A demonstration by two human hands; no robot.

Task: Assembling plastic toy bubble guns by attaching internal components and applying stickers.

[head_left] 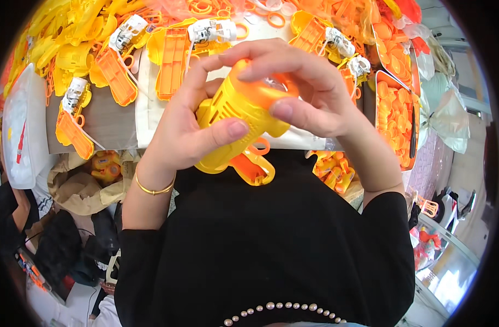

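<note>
Above my lap, close to the table's front edge, is a yellow and orange plastic toy gun (pixel 219 155), held tilted. My left hand (pixel 178 120) wraps round its slotted yellow barrel, the thumb lying along the near side. At the upper end my right hand (pixel 315 90) grips an orange cap (pixel 260 94) between thumb and fingers. The cap sits against the barrel; whether it is fully seated I cannot tell. An orange-lined handle (pixel 252 169) hangs below. Half-assembled toy guns with orange battery trays (pixel 172 62) and white motor units (pixel 211 31) lie across the table.
Yellow and orange parts are heaped at the back. At the right, boxes hold orange caps (pixel 394 111). A clear plastic bin (pixel 26 131) stands at the left, above a brown sack (pixel 69 188) containing toy pieces. More yellow toys (pixel 334 171) sit below the table edge at the right.
</note>
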